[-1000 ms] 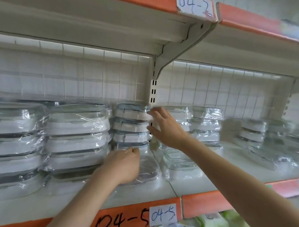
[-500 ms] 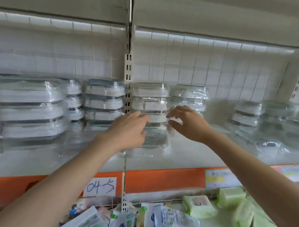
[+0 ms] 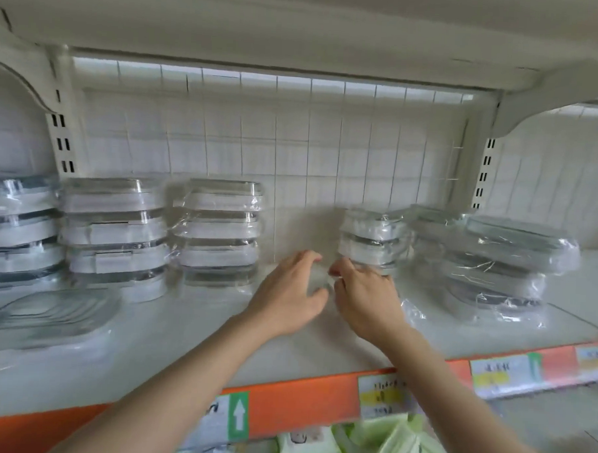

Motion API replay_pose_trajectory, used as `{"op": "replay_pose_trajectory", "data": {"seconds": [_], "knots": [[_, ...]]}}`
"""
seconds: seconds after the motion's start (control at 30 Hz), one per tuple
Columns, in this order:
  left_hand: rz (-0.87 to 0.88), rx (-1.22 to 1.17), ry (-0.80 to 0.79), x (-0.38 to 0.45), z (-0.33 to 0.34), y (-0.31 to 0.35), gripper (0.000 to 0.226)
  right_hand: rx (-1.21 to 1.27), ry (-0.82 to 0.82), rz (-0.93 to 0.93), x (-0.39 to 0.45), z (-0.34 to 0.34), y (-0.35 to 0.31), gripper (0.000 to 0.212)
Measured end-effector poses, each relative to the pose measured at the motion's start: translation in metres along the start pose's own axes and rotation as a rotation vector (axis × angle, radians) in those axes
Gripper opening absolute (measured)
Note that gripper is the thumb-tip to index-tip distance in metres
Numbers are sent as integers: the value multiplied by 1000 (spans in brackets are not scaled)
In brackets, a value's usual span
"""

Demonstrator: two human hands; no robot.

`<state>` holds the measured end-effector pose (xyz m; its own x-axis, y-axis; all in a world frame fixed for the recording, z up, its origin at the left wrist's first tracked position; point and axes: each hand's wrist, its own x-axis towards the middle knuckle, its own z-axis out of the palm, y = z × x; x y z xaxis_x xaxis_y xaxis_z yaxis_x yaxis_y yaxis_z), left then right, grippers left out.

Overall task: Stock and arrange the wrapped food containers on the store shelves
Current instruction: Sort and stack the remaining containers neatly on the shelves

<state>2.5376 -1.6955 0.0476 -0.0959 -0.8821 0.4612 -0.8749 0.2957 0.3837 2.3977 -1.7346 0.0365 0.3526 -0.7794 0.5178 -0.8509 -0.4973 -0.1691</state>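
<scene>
Your left hand [image 3: 289,294] and right hand [image 3: 363,297] meet low on the white shelf [image 3: 189,351], in the gap between stacks. Fingers [image 3: 310,257] curl loosely; whether they hold anything, you cannot tell, the spot is blurred. Rounded-rectangular clear containers with pale lids, each in crinkled glossy film, stand stacked: one stack [image 3: 218,229] left of your hands, another [image 3: 372,239] just behind the right. Contents not discernible.
</scene>
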Motion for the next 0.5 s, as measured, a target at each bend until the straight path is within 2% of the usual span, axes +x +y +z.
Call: {"op": "replay_pose_trajectory", "data": {"seconds": [0.13,0.27,0.33,0.43,0.5], "knots": [[104,-23,-71,3,18,-8,73,115,59,-51,2,0,3,22],[119,-7,-137,0,19,-9,69,309,-7,-51,7,-7,5,23],[151,130,-94,0,14,-9,68,227,29,-40,21,-17,17,27],[119,373,18,-1,2,-8,64,53,227,-78,61,-33,39,40],[95,455,66,-1,0,-6,61,-59,197,-50,87,-36,53,55]]}}
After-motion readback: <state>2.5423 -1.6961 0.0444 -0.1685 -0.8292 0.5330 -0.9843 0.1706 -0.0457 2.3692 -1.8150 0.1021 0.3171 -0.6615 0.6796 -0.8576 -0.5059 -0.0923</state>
